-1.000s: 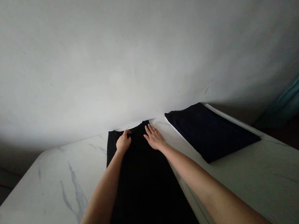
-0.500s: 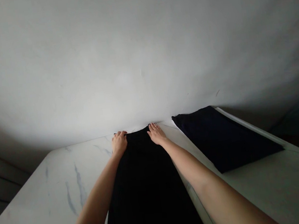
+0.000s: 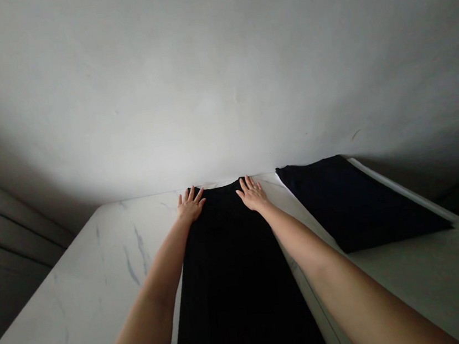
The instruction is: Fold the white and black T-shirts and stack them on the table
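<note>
A long black garment (image 3: 241, 271) lies flat on the white marbled table (image 3: 80, 290), its far end close to the wall. It may be trousers or a skirt; the near end runs out of view. At its far left corner my left hand (image 3: 190, 205) rests flat with the fingers spread. My right hand (image 3: 252, 193) lies open on the far right corner, fingers fanned and pointing at the wall. Neither hand grips the fabric.
A folded dark navy garment (image 3: 354, 204) lies on the table to the right, with a white strip (image 3: 399, 187) along its right side. Behind the table rises a pale grey wall (image 3: 202, 86). Grey panels (image 3: 6, 233) stand beyond the left edge.
My left fingers, curled at the garment's corner before, are now spread flat on it. My right fingers have fanned out more. The camera view has shifted, so everything sits further right in the picture.
</note>
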Tool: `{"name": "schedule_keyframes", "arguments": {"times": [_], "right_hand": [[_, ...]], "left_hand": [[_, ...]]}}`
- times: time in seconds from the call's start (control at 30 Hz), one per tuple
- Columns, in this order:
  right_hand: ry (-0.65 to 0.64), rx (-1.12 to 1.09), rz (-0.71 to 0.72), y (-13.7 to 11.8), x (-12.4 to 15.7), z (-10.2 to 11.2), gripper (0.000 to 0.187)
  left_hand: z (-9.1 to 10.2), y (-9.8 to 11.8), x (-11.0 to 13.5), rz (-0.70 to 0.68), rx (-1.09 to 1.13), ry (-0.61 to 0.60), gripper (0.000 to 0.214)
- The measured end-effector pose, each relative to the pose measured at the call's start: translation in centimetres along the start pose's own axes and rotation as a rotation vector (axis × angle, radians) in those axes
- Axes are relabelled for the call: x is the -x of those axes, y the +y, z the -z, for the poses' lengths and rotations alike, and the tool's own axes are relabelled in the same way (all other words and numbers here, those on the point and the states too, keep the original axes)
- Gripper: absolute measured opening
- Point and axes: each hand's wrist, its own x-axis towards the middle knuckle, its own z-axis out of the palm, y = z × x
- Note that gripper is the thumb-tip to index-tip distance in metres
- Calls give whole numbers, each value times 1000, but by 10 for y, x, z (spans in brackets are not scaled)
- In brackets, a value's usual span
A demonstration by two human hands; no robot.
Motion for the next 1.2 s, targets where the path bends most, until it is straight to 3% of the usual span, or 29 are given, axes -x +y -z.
{"name": "schedule_keyframes", "arguments": {"times": [0.13, 0.23, 0.6, 0.87, 1.03, 1.2], "right_hand": [[25, -23, 123, -6, 47, -5, 64], [35, -60, 188, -8, 92, -11, 65], [66, -87, 155, -12, 216, -11, 75], [74, -92, 216, -17, 301, -9, 79], [87, -101, 269, -15, 341, -12, 78], [73, -94, 326, -11, 368, -13, 78]], "left_hand": [[-2, 9, 42, -175, 35, 99, 58], [-6, 17, 83, -251, 72, 86, 59], [3, 52, 200, -201, 122, 86, 65], [-3, 64, 289, -197, 81, 196, 69], [-5, 63, 343, -280, 60, 245, 73], [1, 63, 380, -314, 26, 247, 70]]}}
